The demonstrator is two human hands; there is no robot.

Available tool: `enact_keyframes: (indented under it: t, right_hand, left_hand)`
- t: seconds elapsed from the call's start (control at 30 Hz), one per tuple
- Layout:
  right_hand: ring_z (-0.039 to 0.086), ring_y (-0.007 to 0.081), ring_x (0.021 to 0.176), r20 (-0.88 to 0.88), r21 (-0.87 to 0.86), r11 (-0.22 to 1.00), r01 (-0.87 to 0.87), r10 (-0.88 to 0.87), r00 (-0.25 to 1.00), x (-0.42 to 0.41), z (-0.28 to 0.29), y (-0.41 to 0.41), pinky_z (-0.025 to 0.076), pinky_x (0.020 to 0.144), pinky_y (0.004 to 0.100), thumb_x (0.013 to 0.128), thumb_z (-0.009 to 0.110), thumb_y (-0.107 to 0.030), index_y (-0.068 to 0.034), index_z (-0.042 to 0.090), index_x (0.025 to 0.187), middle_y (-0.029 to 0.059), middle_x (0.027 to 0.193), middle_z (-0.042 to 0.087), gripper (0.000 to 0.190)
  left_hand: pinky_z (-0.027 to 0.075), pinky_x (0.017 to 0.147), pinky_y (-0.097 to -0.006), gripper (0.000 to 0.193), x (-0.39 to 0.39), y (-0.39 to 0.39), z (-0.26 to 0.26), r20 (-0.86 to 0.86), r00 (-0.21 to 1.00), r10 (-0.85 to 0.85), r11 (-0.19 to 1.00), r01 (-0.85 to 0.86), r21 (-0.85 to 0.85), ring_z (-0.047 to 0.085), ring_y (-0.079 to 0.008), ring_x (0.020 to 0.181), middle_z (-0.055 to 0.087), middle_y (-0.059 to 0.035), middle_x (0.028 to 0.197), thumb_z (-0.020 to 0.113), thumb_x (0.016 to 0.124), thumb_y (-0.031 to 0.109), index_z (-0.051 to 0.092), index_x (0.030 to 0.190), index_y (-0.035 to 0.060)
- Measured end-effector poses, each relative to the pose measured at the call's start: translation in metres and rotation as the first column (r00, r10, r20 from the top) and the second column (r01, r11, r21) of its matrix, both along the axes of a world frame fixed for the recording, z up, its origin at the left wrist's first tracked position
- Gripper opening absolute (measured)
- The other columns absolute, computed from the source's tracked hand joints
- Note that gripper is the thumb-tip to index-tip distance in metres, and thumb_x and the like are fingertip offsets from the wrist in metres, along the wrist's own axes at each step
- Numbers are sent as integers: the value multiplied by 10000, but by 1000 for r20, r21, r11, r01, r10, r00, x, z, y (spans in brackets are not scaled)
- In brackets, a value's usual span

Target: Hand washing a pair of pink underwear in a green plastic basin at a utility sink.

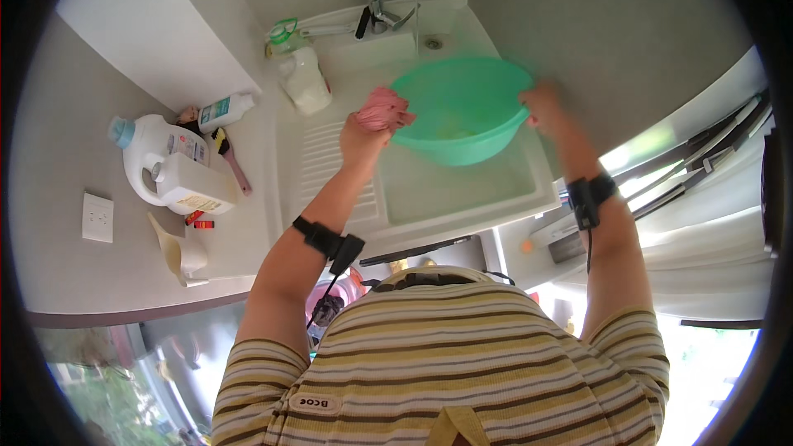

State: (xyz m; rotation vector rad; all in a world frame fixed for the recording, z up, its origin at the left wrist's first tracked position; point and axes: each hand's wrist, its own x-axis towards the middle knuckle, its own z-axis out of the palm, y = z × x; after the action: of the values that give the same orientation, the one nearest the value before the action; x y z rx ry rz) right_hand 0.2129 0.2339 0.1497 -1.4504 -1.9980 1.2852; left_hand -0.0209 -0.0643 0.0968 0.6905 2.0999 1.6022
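A green plastic basin [461,150] is tilted above the white sink [471,204], slightly blurred as if in motion. My right hand [545,110] grips its right rim. A bunched pink cloth [385,109] is in my left hand [361,144], which is at the basin's left rim. Whether those fingers also hold the rim is hidden by the cloth. Behind the basin, a thin stream of water falls from the chrome faucet [379,18] beside the drain [433,44].
Left of the sink bowl is a ribbed washboard [319,152], with a clear plastic jug [303,80] behind it. On the left counter are a large detergent jug [152,148], a white bottle [198,189], a scrub brush [234,164] and a cream scoop [179,254]. A wall stands close on the right.
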Motion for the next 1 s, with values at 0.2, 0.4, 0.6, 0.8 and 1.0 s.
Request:
enact_keyframes:
  t: [0.2, 0.4, 0.6, 0.8, 1.0]
  right_hand:
    - [597, 214, 553, -263, -168, 984, 61, -105, 959, -35, -67, -62, 408, 368, 372, 725, 669, -123, 44, 577, 874, 127, 729, 595, 242]
    - [660, 350, 799, -133, 435, 898, 71, -14, 991, -75, -43, 6, 522, 707, 438, 721, 700, -248, -11, 603, 997, 203, 896, 664, 377]
    - [672, 350, 875, 6, 521, 852, -47, 51, 999, -43, 49, 35, 512, 766, 458, 741, 694, -269, -19, 642, 978, 192, 898, 680, 348]
    - [662, 364, 912, 201, 697, 671, -252, 155, 967, -95, 107, -24, 516, 802, 459, 763, 655, -258, -61, 677, 1026, 178, 1008, 689, 330]
    - [638, 382, 1035, 435, 637, 685, -355, 62, 899, -133, 149, -80, 523, 879, 459, 797, 555, -173, -48, 680, 1062, 209, 1101, 669, 319]
  left_hand:
    - [519, 643, -307, 385, -40, -36, 19, -282, 943, 179, 983, -182, 16, 671, -197, 707, 690, -97, 813, 789, 648, 156, 601, 947, 3]
    - [519, 708, -289, 428, -91, 1, -57, -207, 978, 3, 942, 67, 328, 656, -144, 787, 697, -52, 919, 769, 680, 109, 605, 1062, 8]
    - [525, 696, -298, 396, 8, 35, -58, 182, 981, -66, 954, 8, 300, 640, -172, 763, 662, -62, 867, 772, 648, 96, 575, 981, 14]
    - [546, 661, -340, 279, 61, 24, -41, 602, 772, -205, 951, 13, 308, 634, -140, 768, 642, -52, 878, 718, 711, 60, 593, 958, 28]
    - [511, 827, -363, 232, 77, 21, -53, 777, 523, -350, 928, 79, 364, 610, -142, 847, 635, -18, 915, 671, 800, 19, 623, 1013, 97]
